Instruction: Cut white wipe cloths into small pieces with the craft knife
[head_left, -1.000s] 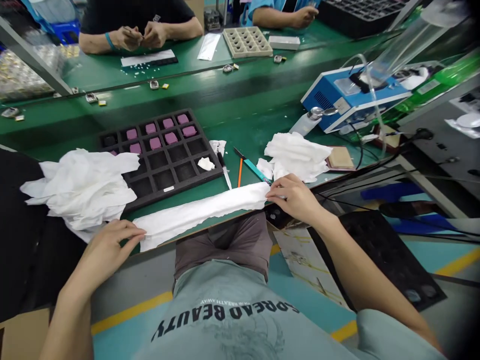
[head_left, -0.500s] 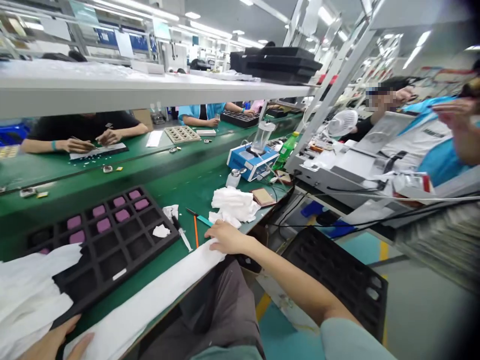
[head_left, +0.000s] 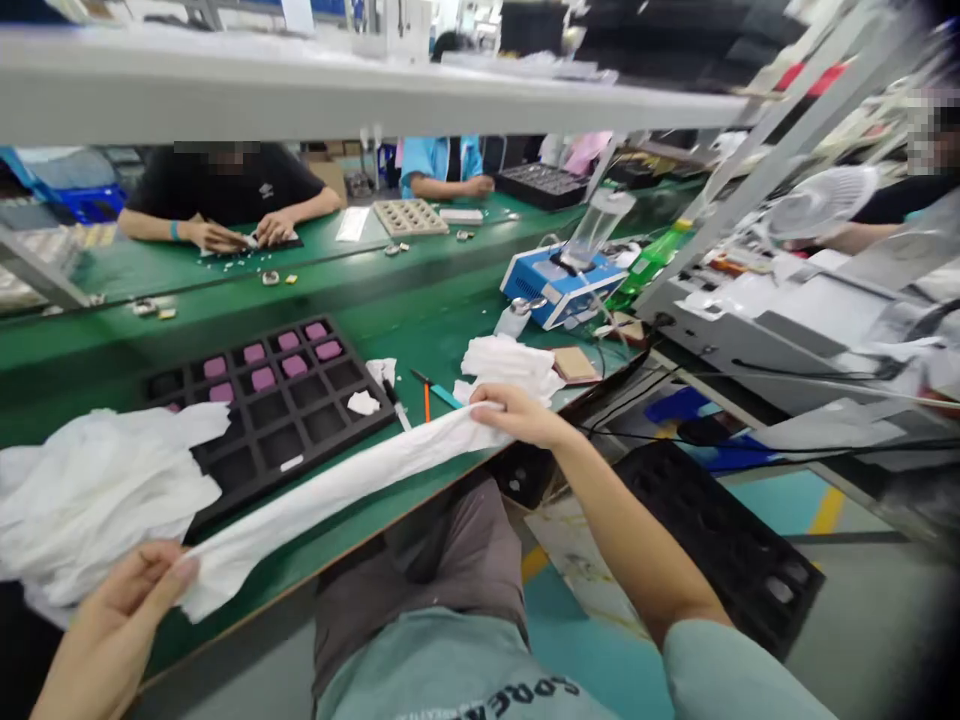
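A long strip of white cloth or paper (head_left: 337, 490) stretches along the front edge of the green table, held at both ends. My left hand (head_left: 142, 590) pinches its near left end between thumb and fingers. At the far right end, my right hand (head_left: 517, 415) grips the strip, its fingers closed over it. The strip sags and folds a little near the left hand. Beside the left hand lies a crumpled white heap (head_left: 105, 490) of similar material, partly over a black compartment tray (head_left: 262, 420) with several purple pieces (head_left: 262, 378).
Past my right hand lie a white crumpled pile (head_left: 510, 368), a teal-handled tool (head_left: 444, 395) and an orange stick (head_left: 427, 403). A blue machine (head_left: 559, 290) and a green bottle (head_left: 652, 262) stand behind. A shelf beam (head_left: 375, 100) crosses above. Co-workers sit opposite.
The strip lay flat along the table edge before; now it is lifted and pulled narrower between my hands. My left hand has come further into view, and the camera view has shifted.
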